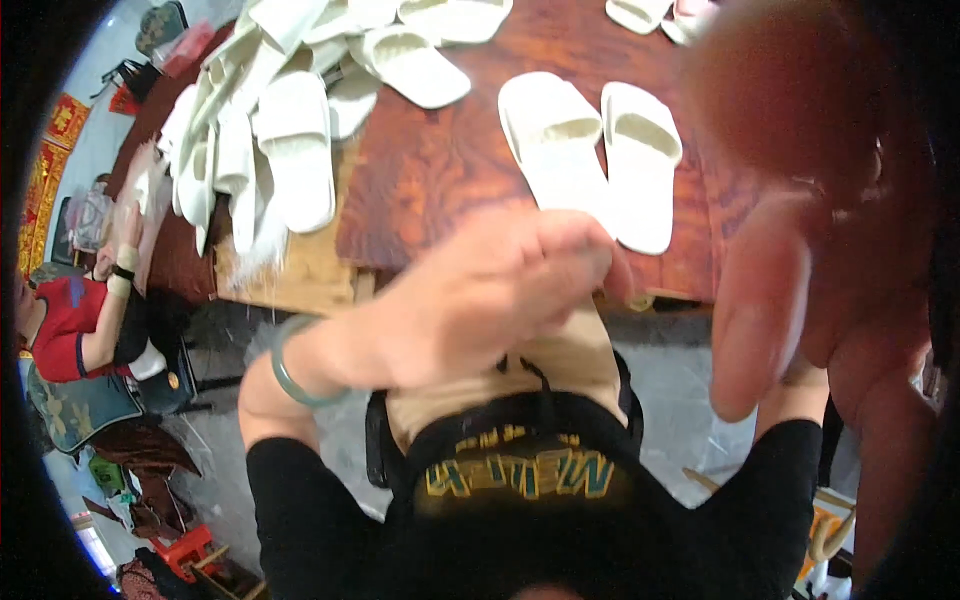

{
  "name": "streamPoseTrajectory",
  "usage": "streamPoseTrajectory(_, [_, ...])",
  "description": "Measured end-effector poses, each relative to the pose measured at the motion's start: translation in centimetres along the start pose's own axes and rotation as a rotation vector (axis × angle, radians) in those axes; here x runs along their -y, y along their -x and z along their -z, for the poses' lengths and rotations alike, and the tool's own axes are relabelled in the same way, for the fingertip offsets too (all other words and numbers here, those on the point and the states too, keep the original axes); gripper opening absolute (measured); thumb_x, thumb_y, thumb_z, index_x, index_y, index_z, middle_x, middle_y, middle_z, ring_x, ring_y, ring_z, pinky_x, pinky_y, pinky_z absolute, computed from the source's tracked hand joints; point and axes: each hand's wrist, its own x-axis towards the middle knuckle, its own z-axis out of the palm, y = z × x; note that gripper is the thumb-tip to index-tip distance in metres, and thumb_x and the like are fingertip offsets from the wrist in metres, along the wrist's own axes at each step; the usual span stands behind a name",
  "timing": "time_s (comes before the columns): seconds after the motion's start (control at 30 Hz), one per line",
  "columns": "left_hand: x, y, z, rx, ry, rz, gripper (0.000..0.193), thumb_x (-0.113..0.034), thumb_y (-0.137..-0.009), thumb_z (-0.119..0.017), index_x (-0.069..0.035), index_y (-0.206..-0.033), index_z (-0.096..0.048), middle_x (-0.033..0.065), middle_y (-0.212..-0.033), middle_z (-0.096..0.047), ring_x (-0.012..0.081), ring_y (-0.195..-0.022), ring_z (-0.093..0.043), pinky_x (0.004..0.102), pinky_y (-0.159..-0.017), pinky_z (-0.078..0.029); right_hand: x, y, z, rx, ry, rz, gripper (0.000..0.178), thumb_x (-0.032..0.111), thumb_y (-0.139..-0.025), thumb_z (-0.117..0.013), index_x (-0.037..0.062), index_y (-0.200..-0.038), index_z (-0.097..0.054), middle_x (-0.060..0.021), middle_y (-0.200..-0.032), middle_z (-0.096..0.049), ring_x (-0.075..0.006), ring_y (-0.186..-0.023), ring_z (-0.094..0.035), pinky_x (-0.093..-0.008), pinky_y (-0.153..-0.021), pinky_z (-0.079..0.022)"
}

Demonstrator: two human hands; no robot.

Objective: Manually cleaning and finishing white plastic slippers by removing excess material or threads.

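My left hand (510, 285) is above the table's near edge, just below a pair of white slide slippers. Its fingers are curled together, and whatever they may hold is hidden. A pale green bangle (288, 375) circles that wrist. Of the pair, the left slipper (553, 130) lies partly behind my left hand, and the right slipper (642, 165) rests beside it, both toes away from me. Very near the camera, my right hand (800, 230) looms large, blurred and dark over the right side. Its fingers are apart, with no object visible between them.
A heap of white slippers (295, 150) covers the table's far left. More slippers (640, 12) lie at the far right edge of the reddish wooden table (420, 170). On the left, a person in a red top (75, 325) sits at the table. A red stool (185, 550) stands lower left.
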Motion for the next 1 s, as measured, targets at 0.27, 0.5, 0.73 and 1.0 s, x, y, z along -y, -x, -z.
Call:
streamPoseTrajectory(0.27, [7.8,-2.1,0.4,-0.134,0.045,0.161,0.033,-0.022,-0.098,-0.042,-0.005,-0.124,-0.050,0.0028,-0.108,-0.058,0.0072,-0.090,-0.050,0.0200,-0.076,-0.041,-1.0,-16.7,-17.3,-0.006,-0.008,0.323,0.106,0.036,-0.057,-0.084,-0.0037,-0.135,-0.024,-0.0282,-0.134,-0.035,-0.0294,-0.098,-0.059,-0.0276,-0.058,-0.055])
streamPoseTrajectory(0.5, [11.7,-3.4,2.8,-0.236,-0.126,0.151,0.029,-0.017,-0.095,-0.042,0.000,-0.116,-0.053,-0.0004,-0.079,-0.045,0.0045,-0.064,-0.038,0.0196,-0.055,-0.035,2.4,-25.0,-20.5,0.069,-0.039,0.666,0.093,0.032,-0.060,-0.083,-0.0041,-0.131,-0.035,-0.0273,-0.130,-0.041,-0.0290,-0.099,-0.058,-0.0300,-0.062,-0.056])
streamPoseTrajectory(0.73, [11.6,-3.0,3.3,-0.221,0.107,0.122,0.030,-0.023,-0.099,-0.035,-0.002,-0.110,-0.053,-0.0044,-0.066,-0.036,0.0054,-0.058,-0.034,0.0200,-0.053,-0.030,-2.0,-30.5,-19.1,0.374,0.235,0.724,0.029,0.002,-0.077,-0.065,-0.0015,-0.105,-0.059,-0.0144,-0.095,-0.064,-0.0217,-0.090,-0.062,-0.0307,-0.072,-0.048])
streamPoseTrajectory(1.0, [11.5,-5.7,3.5,-0.394,-0.824,-0.011,0.032,-0.025,-0.095,-0.040,-0.006,-0.115,-0.056,0.0187,-0.107,-0.060,0.0354,-0.097,-0.058,0.0411,-0.082,-0.046,-16.7,-35.2,-16.7,0.450,0.894,0.347,0.061,0.029,-0.082,-0.064,0.0071,-0.133,-0.039,-0.0192,-0.133,-0.042,-0.0361,-0.122,-0.040,-0.0435,-0.101,-0.033])
